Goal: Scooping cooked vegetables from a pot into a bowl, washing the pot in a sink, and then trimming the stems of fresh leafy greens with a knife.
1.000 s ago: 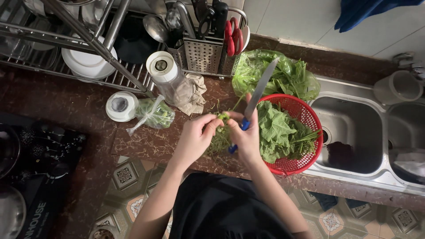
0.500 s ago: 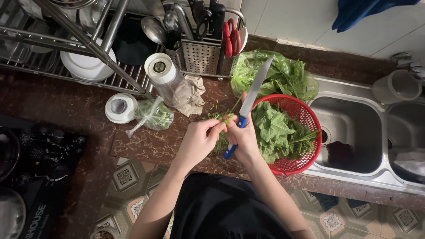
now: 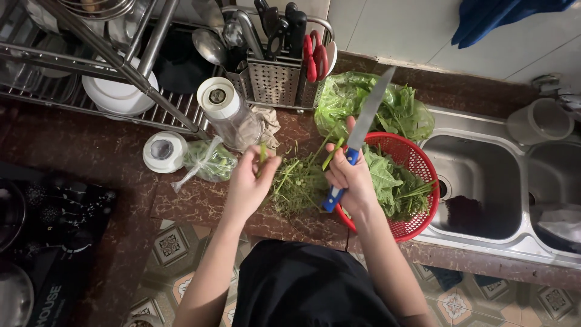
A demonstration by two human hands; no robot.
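Two bare hands work over a dark marbled worktop (image 3: 72,151). The right hand (image 3: 351,178) is wrapped around the blue handle of a knife (image 3: 363,130), blade tilted up and away toward the wall, and it also pinches a short green stalk (image 3: 333,153) beside the blade. The left hand (image 3: 251,181) is curled, fingertips pinched on a small green stem piece (image 3: 263,152) (most of it is hidden by the fingers). Between the hands lies a loose pile of stems and trimmings (image 3: 299,181). A red plastic colander (image 3: 417,163) of leafy greens (image 3: 387,181) sits just right of the knife hand, overhanging the steel sink (image 3: 484,194); its near rim is covered by the wrist. Behind it, more greens sit in a clear bag (image 3: 345,100). A dish rack (image 3: 78,79) is cut off at the upper left.
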